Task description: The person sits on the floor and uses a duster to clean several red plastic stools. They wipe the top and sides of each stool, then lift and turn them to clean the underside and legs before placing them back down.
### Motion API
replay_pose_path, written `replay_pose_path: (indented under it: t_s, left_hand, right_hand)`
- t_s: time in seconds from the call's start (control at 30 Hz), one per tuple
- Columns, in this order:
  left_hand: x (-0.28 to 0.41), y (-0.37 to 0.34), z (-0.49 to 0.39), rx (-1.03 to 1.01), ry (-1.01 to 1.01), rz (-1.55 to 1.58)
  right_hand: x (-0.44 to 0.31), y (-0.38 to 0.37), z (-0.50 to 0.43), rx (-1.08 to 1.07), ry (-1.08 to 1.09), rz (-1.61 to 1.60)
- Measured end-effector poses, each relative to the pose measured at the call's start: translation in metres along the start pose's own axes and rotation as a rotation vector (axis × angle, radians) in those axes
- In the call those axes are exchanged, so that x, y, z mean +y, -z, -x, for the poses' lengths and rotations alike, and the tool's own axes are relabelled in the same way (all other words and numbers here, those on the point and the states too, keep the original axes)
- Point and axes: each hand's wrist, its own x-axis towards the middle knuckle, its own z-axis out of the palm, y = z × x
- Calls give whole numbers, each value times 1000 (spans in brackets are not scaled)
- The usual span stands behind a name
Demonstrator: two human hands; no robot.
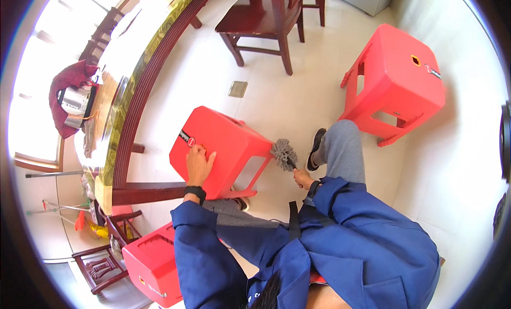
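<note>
A red plastic stool (215,149) is before me, its seat towards the left and its legs towards the right; I cannot tell whether it is tilted. My left hand (199,165) is on the seat, fingertips hooked at the small hole in its middle. In my right hand (304,178) is the black handle of a grey microfibre duster (284,153). The duster's fluffy head is against or very close to the stool's right side, near a leg. Under the seat, an opening between the legs shows the floor.
A second red stool (411,69) stands by the wall at right. Another (153,265) is at lower left. Along the left runs a table (133,83) with a patterned edge and a metal pot (76,101). A dark wooden chair (259,15) stands ahead. A floor drain (238,89) lies between.
</note>
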Motion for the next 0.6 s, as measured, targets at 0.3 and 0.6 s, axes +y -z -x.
replay_pose_path:
  t_s: [0.3,0.6]
  left_hand:
    - [-19,10,-29,-549,269,153]
    - [-11,9,-43,-541,288,69]
  right_hand:
    - [-4,3,15,26,27,67]
    - [-15,12,44,-41,76,-100]
